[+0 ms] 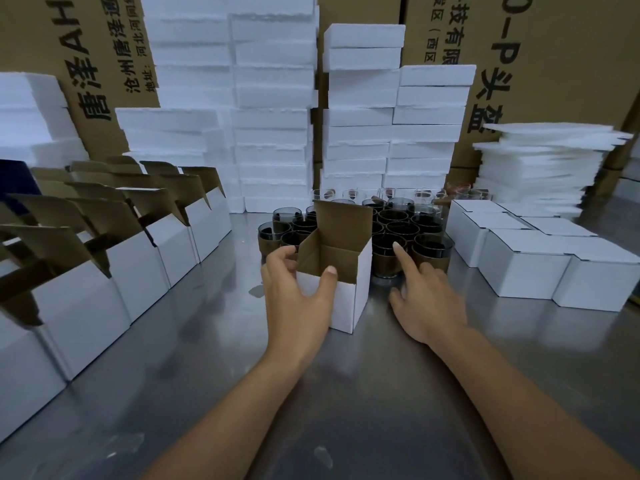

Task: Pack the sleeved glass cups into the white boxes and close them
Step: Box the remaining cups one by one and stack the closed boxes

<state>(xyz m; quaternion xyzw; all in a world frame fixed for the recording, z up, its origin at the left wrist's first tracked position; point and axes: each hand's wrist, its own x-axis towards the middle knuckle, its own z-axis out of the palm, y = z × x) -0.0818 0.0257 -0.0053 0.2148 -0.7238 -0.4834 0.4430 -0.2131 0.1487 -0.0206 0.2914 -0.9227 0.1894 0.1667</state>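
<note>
While our left grip (294, 292) clasps the open white box (346, 306) on the bench (207, 358), our right grip (429, 299) released, forefinger pointing at sleeved cups (431, 252).

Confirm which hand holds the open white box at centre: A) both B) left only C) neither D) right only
B: the left hand grips the open white box at its near rim, thumb on the front edge, while the right hand holds nothing and points its index finger at the sleeved cups.
</note>
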